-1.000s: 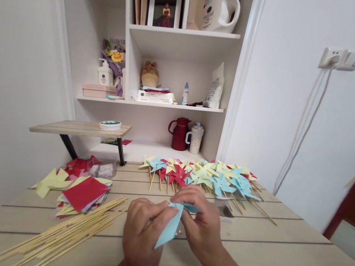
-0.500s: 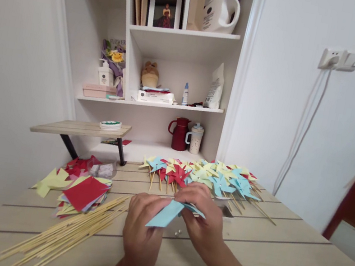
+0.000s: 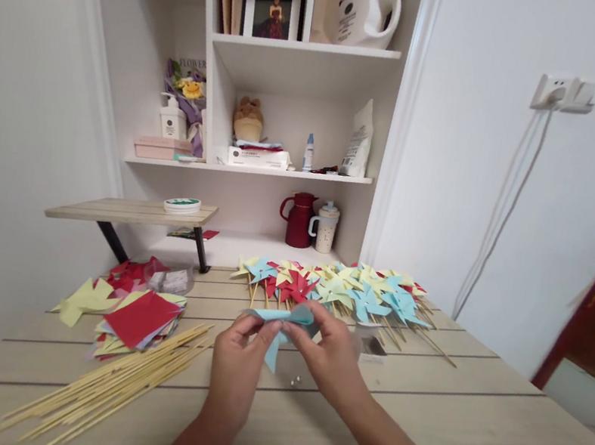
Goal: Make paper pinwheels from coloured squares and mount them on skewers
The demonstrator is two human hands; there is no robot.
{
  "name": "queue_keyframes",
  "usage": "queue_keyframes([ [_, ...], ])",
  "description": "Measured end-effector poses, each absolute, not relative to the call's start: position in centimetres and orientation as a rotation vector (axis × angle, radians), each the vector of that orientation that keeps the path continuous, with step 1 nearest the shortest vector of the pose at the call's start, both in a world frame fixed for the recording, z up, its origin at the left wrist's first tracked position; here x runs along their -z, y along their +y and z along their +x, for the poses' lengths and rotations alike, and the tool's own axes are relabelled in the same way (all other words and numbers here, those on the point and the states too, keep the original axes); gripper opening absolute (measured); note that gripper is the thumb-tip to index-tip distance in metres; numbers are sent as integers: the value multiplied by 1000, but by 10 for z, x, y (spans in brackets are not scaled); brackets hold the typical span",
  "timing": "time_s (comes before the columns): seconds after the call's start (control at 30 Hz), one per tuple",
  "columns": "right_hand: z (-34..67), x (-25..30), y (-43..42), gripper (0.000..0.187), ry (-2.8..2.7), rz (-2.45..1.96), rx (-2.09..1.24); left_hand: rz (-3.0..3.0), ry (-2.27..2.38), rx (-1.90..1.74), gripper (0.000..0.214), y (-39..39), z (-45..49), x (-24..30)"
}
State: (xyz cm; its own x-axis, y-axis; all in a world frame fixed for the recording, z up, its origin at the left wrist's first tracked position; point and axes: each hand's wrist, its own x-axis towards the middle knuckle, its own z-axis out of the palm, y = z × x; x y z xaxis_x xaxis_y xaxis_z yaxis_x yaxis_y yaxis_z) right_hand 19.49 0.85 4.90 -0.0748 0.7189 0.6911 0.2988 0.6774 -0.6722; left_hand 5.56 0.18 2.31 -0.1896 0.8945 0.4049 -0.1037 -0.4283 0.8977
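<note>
A light blue paper pinwheel piece (image 3: 272, 354) is held up between both hands above the table, its flaps curled toward the middle. My left hand (image 3: 238, 365) pinches it from the left, thumb near the centre. On the other side my right hand (image 3: 329, 351) is closed on it too, thumb and fingers at a curled flap. Small shiny beads or pins (image 3: 295, 381) lie on the wood just below the paper. Bamboo sticks (image 3: 113, 382) are spread in a bundle left of my left hand. Finished pinwheels (image 3: 337, 291) in blue, red and yellow lie behind the hands.
A stack of coloured paper squares (image 3: 142, 322) sits at the left, beside a yellow cut piece (image 3: 85, 302) and a clear box (image 3: 172, 281). A small container (image 3: 371, 347) stands right of my hand. A low wooden stand (image 3: 132, 212) and shelves (image 3: 305, 47) rise behind.
The blue paper has turned from a flat, tilted sheet to one with curled flaps facing me. Both hands have rotated so the thumbs meet near its middle.
</note>
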Motion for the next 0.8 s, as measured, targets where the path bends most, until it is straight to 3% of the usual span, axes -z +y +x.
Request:
queue_keyframes([
  [0.37,196,-52,8,5,-1646,-805,-690,1182,1050,-1802,25,2,56,-28],
  [0.7,197,-49,8,3,-1656,-779,-415,1614,1176,-1909,12,-4,51,-27],
  [0.8,199,-48,7,12,-1684,-666,-277,1742,1112,-1943,11,-6,50,-29],
])
